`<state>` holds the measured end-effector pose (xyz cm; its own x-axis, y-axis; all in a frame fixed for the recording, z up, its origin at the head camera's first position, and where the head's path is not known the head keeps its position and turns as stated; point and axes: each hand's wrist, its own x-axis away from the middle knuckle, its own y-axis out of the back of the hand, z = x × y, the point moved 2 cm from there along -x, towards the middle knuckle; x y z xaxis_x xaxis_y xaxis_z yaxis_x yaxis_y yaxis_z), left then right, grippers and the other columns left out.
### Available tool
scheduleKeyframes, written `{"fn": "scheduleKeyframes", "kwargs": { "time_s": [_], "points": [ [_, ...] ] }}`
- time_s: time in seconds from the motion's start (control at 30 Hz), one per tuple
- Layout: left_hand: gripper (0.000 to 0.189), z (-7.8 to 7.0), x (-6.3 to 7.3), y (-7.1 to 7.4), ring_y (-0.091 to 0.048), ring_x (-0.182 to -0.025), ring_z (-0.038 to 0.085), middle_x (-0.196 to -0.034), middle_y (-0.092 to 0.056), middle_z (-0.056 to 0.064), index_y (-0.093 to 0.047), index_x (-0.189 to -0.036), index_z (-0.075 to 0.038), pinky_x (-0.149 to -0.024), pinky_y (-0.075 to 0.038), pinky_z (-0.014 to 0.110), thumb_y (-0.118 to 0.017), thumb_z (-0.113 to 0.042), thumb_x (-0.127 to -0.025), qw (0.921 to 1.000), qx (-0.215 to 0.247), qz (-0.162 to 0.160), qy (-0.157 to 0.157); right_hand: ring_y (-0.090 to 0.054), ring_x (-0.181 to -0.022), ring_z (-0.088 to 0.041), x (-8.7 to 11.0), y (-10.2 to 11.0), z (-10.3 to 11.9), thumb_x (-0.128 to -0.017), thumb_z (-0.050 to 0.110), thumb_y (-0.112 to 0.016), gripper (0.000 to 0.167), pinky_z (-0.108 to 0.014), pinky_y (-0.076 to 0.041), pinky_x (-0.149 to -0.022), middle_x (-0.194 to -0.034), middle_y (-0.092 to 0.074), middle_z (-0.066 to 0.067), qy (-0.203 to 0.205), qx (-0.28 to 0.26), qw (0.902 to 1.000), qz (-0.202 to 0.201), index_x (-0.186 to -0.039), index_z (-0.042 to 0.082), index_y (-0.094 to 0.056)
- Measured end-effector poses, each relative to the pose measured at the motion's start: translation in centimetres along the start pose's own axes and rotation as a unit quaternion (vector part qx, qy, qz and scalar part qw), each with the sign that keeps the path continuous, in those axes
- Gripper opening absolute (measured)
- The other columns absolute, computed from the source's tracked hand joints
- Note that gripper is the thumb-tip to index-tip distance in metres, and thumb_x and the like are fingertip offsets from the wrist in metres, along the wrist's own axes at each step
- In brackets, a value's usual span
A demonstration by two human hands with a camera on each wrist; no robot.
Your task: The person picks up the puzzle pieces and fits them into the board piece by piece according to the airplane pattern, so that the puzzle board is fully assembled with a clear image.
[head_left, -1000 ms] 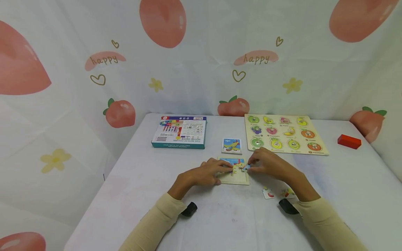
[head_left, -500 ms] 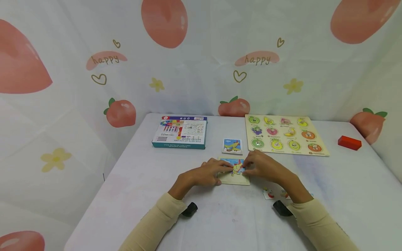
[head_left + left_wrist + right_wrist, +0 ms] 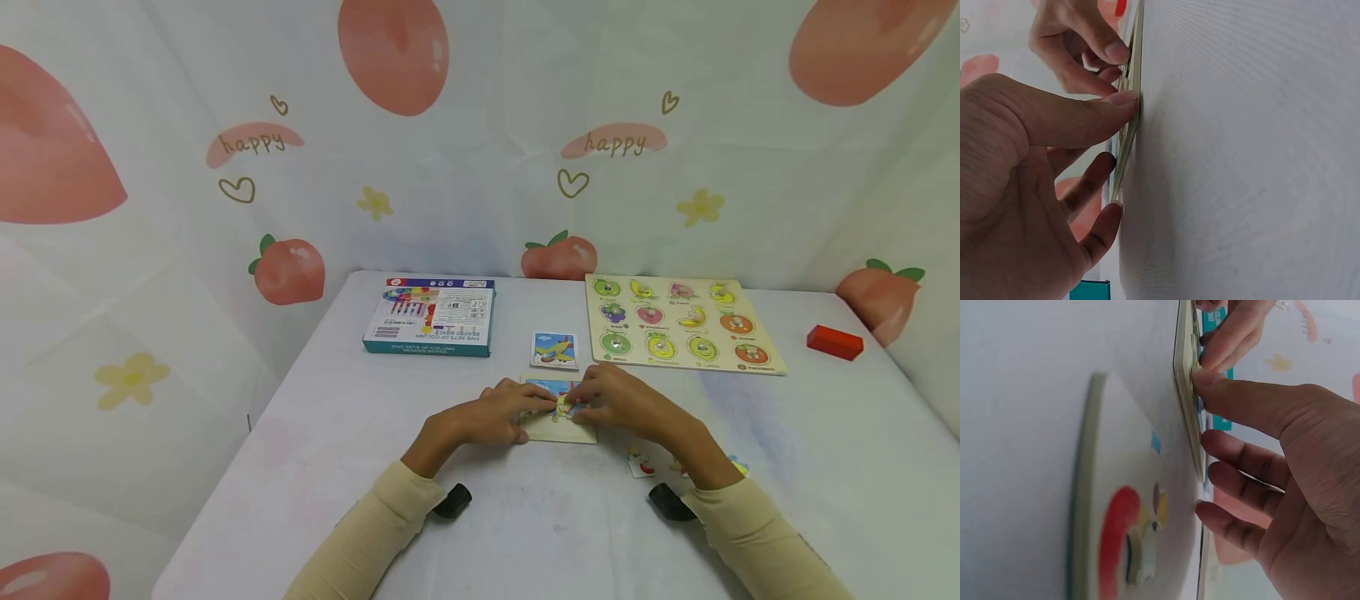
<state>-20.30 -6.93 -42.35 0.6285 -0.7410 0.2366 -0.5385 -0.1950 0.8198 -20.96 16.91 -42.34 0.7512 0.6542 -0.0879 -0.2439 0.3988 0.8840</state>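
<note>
My left fingers [image 3: 536,391] rest loosely on the flat tray [image 3: 555,432], its pieces [image 3: 546,385] pointing sky-side away from me; whether my right fingers [image 3: 588,389] pinch, I can't tell.

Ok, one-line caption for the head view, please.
Left hand and right hand at a part-filled puzzle board, an airplane picture just beyond.

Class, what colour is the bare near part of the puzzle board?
The puzzle board is plain pale cream there, seen best in the head view.
</note>
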Motion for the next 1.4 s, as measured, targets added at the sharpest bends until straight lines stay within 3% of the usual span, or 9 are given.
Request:
{"fn": "scheduleKeyframes", "kwargs": {
  "time_s": [0.53,0.8,1.03,1.2,1.4],
  "points": [
    [0.064,0.0,0.0,0.0,-0.04,-0.144,0.025,-0.166,-0.043,-0.007,-0.051,-0.159,-0.021,-0.102,-0.036,0.041,-0.071,-0.011,-0.099,1.0,0.005,0.005,-0.001,-0.052,-0.083,-0.009,-0.3,-0.3,0.5,-0.094,0.02,-0.082,0.017,-0.029,-0.046,-0.074,-0.092,-0.066,0.009,-0.046,-0.004,0.9989,0.003,-0.109,0.014,-0.085],
    [0.051,-0.1,0.2,0.1,-0.037,-0.148,0.026,-0.166,-0.044,-0.005,-0.052,-0.159,-0.018,-0.111,-0.034,0.048,-0.059,-0.017,-0.108,0.9999,0.015,0.002,-0.006,-0.05,-0.078,-0.009,-0.2,-0.4,0.9,-0.092,0.021,-0.084,0.016,-0.028,-0.044,-0.07,-0.088,-0.062,0.009,-0.071,-0.004,0.9975,-0.008,-0.107,0.016,-0.085],
    [0.054,-0.5,0.0,0.0,-0.041,-0.142,0.025,-0.163,-0.047,-0.005,-0.056,-0.155,-0.02,-0.103,-0.036,0.04,-0.065,-0.008,-0.103,0.9998,0.0,-0.014,-0.015,-0.051,-0.078,-0.012,-0.2,0.0,0.9,-0.092,0.021,-0.084,0.024,-0.03,-0.045,-0.069,-0.085,-0.06,0.004,-0.115,-0.028,0.9929,-0.007,-0.112,0.009,-0.081],
    [0.064,-1.0,-0.2,-0.4,-0.043,-0.139,0.021,-0.165,-0.047,-0.009,-0.055,-0.157,-0.026,-0.096,-0.034,0.035,-0.06,0.003,-0.1,0.9996,0.007,-0.011,-0.025,-0.051,-0.079,-0.013,-0.2,0.0,0.9,-0.092,0.022,-0.084,0.028,-0.03,-0.045,-0.069,-0.085,-0.058,0.003,-0.136,-0.04,0.9899,-0.004,-0.115,0.008,-0.079],
    [0.068,-1.2,-0.2,-0.8,-0.041,-0.139,0.018,-0.166,-0.044,-0.011,-0.05,-0.16,-0.031,-0.1,-0.034,0.035,-0.055,0.003,-0.101,1.0,-0.007,0.005,0.002,-0.052,-0.078,-0.014,0.0,0.5,0.5,-0.092,0.019,-0.083,0.028,-0.031,-0.045,-0.069,-0.084,-0.06,0.002,-0.136,-0.056,0.9891,0.001,-0.116,0.005,-0.078]
  ]
}}
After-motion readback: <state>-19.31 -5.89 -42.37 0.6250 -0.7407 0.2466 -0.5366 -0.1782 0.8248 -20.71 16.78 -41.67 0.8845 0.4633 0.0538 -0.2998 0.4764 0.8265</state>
